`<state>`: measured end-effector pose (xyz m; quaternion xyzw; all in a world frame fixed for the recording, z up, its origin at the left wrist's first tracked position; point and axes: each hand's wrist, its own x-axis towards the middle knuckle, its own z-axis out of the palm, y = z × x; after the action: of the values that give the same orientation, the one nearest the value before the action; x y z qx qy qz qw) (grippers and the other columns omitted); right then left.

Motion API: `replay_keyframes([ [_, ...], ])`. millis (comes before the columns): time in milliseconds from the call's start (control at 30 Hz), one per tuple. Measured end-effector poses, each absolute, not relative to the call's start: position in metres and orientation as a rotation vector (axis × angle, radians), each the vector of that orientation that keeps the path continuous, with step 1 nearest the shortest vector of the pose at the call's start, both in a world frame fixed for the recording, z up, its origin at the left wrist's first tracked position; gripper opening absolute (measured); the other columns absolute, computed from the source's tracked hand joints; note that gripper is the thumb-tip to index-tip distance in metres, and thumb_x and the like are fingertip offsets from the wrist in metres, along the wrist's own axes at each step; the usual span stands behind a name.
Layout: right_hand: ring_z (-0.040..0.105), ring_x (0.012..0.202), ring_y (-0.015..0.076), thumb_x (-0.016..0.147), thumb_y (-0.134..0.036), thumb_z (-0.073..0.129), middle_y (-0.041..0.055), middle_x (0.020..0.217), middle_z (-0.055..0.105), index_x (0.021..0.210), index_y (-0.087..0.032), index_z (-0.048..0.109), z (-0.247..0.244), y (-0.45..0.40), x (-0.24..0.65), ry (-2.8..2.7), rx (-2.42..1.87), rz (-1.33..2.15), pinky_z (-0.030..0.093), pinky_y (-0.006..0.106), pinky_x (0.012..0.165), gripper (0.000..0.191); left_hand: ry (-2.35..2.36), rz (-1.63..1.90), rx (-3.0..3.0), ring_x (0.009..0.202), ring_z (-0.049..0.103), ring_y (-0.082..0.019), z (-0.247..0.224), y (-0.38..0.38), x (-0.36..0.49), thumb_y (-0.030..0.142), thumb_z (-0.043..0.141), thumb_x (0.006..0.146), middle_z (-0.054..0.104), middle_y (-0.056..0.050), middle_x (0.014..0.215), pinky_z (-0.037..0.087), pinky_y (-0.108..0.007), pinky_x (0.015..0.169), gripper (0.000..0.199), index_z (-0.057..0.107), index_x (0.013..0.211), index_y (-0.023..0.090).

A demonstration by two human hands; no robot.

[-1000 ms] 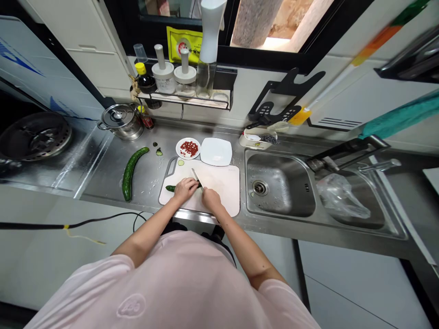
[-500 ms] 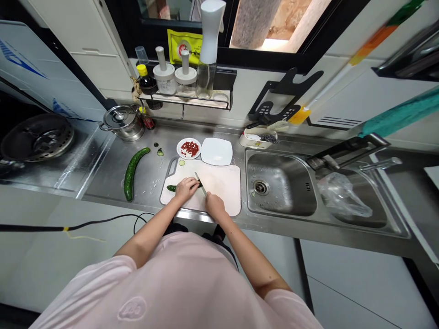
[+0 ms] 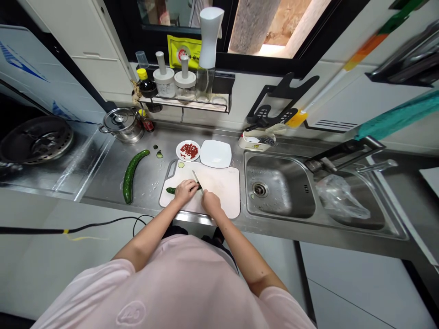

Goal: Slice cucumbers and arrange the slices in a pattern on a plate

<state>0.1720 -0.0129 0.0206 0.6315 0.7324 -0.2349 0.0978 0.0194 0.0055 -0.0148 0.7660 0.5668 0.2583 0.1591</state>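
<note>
My left hand (image 3: 185,191) is closed over a dark green cucumber (image 3: 170,190) that lies across the white cutting board (image 3: 222,192). One end of the cucumber shows left of the hand, and most of its middle is hidden under the fingers. In my right hand (image 3: 210,202) is the handle of a knife (image 3: 195,177), its narrow blade pointing away from me and crossing the cucumber just right of my left fingers. A pale round cucumber slice (image 3: 181,164) rests near the board's upper left corner.
A whole cucumber (image 3: 129,178) lies left of the board, near green scraps (image 3: 159,155). Behind the board stand a plate of chopped red pieces (image 3: 189,150) and a white square plate (image 3: 216,153). The steel sink (image 3: 281,183) is to the right; a lidded pot (image 3: 123,124) stands back left.
The knife and my right hand have shifted slightly left, close to my left fingers. My left hand stays on the cucumber. The whole view has moved a little.
</note>
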Motion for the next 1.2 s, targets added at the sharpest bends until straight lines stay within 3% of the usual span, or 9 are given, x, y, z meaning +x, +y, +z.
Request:
replay_keyframes([
  [800,0.064,0.090,0.0228,0.090,-0.016,0.035,0.0148,0.094,0.066,0.104,-0.014,0.053,0.024,-0.038,0.188,2.128,1.854,-0.716,0.043,0.029,0.073,0.022,1.603,0.749,2.177,0.093,0.056,-0.015,-0.015,0.005,0.018,0.033,0.048,0.089,0.065,-0.002,0.098,0.044,-0.027,0.082,0.021,0.067,0.094,0.026],
  [1200,0.064,0.089,0.0209,0.089,-0.012,0.034,0.0129,0.094,0.066,0.104,-0.014,0.052,0.024,-0.008,0.169,2.200,1.865,-0.705,0.044,0.027,0.071,0.024,1.621,0.739,2.183,0.092,0.056,-0.015,-0.015,0.005,0.019,0.033,0.048,0.089,0.065,-0.001,0.097,0.043,-0.028,0.081,0.021,0.067,0.093,0.026],
])
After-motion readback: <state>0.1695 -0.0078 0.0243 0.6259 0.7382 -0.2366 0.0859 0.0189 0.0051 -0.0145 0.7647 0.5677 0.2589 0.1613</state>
